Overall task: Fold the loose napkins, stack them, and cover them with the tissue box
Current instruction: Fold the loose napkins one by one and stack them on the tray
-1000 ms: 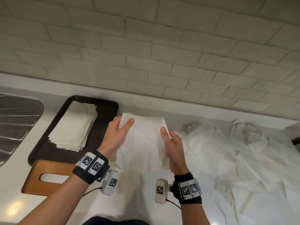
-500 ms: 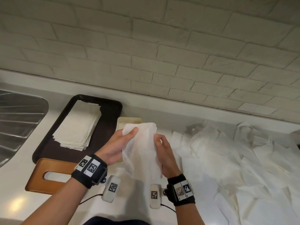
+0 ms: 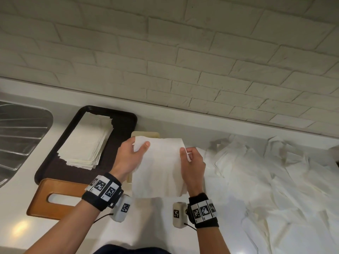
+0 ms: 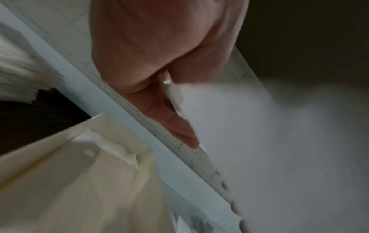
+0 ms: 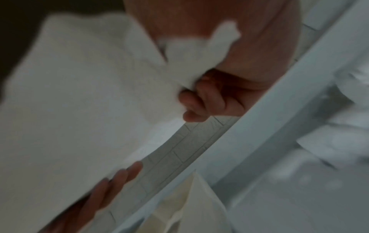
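Note:
A white napkin (image 3: 158, 165) hangs in the air above the counter, held up by both hands. My left hand (image 3: 131, 156) pinches its upper left corner between thumb and fingers. My right hand (image 3: 192, 162) grips its upper right edge, seen bunched in the right wrist view as the napkin (image 5: 79, 97). A stack of folded napkins (image 3: 86, 143) lies on the dark tray (image 3: 119, 129) at the left. The wooden tissue box cover (image 3: 44, 198) lies near the tray's front. Many loose napkins (image 3: 275, 180) cover the counter on the right.
A cream-coloured tray (image 3: 145, 134) sits behind the held napkin, mostly hidden. A metal sink drainer (image 3: 20, 136) lies at the far left. A white brick wall (image 3: 183, 61) rises behind the counter's back ledge.
The napkin was spread wide, then drawn narrow between my hands half a second ago. Now my hands have moved apart again and it hangs flat and stretched.

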